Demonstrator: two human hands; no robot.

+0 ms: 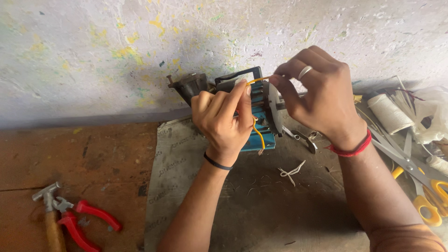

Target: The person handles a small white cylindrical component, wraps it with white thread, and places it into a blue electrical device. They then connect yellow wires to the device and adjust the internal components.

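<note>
Yellow wire point(258, 80) runs taut between both hands just above frame centre, toward 12 o'clock; thin, insulated, a second yellow length point(259, 136) loops down past the left palm over the blue base. Left hand point(223, 119): fingers curled narrow, index and thumb pinching the wire at its left end; black band at the wrist. Right hand point(322, 93): thumb and index pinched tight on the wire's right end, remaining fingers folded; ring on one finger, red thread at the wrist. Both hands work against a small device point(261, 114) with a blue body, a black frame handle on top and a grey round disc facing right; it stands on a grey mat point(261, 205) close to the wall. Dark metal part point(189, 86) at 11 o'clock of the device, largely behind the left hand; its kind is hard to make out. The mat carries faint repeated print, too dim to read. White twisted tie point(291, 171) lies on the mat at 5 o'clock of the device. Small metal tool point(302, 138) under the right hand, partly covered. At 3 o'clock: white thread spool point(389, 113), yellow-handled scissors point(422, 189), cut by the frame edge, pale plastic bag point(431, 116). At 8 o'clock: hammer point(49, 205) and red-handled pliers point(81, 219), both cut off at the bottom edge.
</note>
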